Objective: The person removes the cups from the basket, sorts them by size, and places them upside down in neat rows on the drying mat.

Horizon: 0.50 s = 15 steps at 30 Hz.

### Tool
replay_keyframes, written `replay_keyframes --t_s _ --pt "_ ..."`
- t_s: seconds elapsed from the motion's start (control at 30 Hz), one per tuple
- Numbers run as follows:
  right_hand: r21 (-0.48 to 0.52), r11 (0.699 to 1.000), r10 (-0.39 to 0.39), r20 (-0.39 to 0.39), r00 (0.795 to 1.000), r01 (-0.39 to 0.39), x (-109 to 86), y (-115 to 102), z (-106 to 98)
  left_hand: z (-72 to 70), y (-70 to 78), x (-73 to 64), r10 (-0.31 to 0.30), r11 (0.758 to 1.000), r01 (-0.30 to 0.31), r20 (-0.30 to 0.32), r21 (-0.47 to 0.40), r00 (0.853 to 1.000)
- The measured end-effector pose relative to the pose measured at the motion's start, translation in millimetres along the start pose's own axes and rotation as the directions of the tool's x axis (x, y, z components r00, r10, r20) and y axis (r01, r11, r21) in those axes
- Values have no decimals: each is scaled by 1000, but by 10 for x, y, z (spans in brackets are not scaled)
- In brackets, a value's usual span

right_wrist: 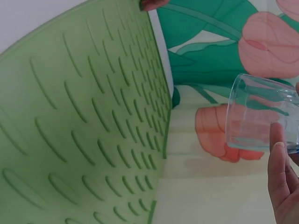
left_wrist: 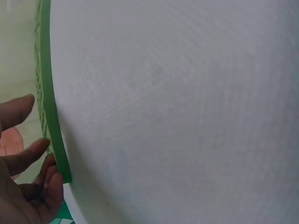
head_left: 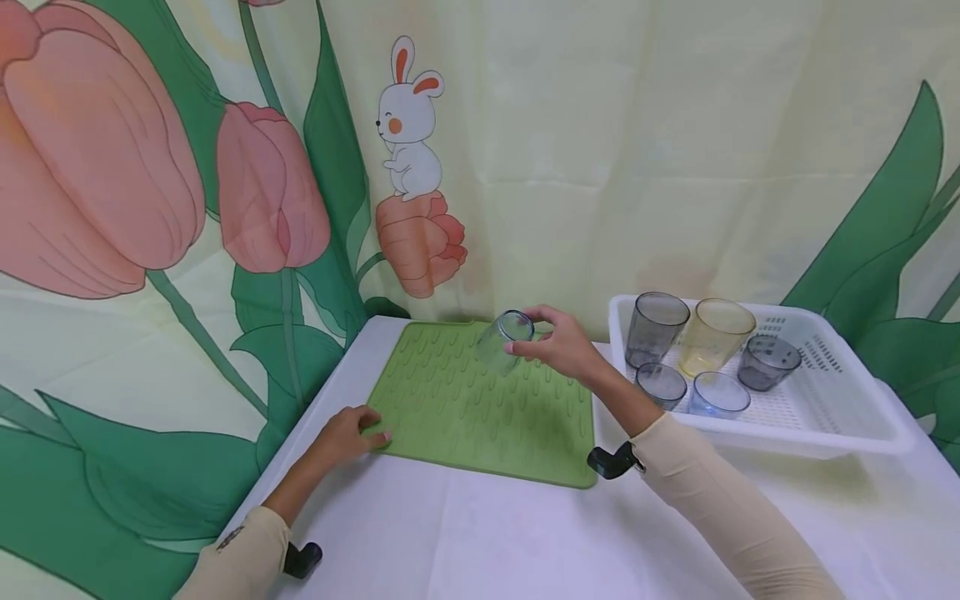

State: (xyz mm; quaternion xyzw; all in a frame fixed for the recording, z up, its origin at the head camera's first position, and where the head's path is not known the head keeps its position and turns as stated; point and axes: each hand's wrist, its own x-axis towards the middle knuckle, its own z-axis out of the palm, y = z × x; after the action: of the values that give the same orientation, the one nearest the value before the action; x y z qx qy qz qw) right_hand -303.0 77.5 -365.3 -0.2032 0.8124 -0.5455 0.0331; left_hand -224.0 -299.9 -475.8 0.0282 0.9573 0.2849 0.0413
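In the head view my right hand (head_left: 562,343) pinches a clear drinking glass (head_left: 491,346) near one end between thumb and fingers. It holds the glass tilted above a green ribbed drying mat (head_left: 450,417). The right wrist view shows the clear glass (right_wrist: 254,114) with its wide rim facing away from the hand (right_wrist: 282,186). At the mat's front left corner lies my left hand (head_left: 347,435), its loosely bent fingers touching the edge. Seen from the left wrist, that hand (left_wrist: 28,182) has its thumb and fingers spread beside the mat's edge (left_wrist: 50,93).
To the right stands a white perforated basket (head_left: 862,417). It holds a tall grey glass (head_left: 655,329), a yellow glass (head_left: 716,333), short grey glasses (head_left: 768,362) and a short blue glass (head_left: 720,396). A printed curtain (head_left: 555,167) hangs behind the white table (head_left: 450,542).
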Motion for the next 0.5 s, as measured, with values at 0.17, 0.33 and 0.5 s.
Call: replay_keyframes --t_s 0.17,0.33,0.5 --pt "-11 1000 -3 17 1000 4 227 11 95 -29 -16 14 0 1000 0 -18 4 1000" --pt "-5 1000 -2 31 1000 2 438 52 213 -47 -25 -8 7 1000 -7 -41 -5 999" --pt "39 998 44 67 997 -47 626 130 369 -14 -42 -43 4 1000 -4 -49 8 999"
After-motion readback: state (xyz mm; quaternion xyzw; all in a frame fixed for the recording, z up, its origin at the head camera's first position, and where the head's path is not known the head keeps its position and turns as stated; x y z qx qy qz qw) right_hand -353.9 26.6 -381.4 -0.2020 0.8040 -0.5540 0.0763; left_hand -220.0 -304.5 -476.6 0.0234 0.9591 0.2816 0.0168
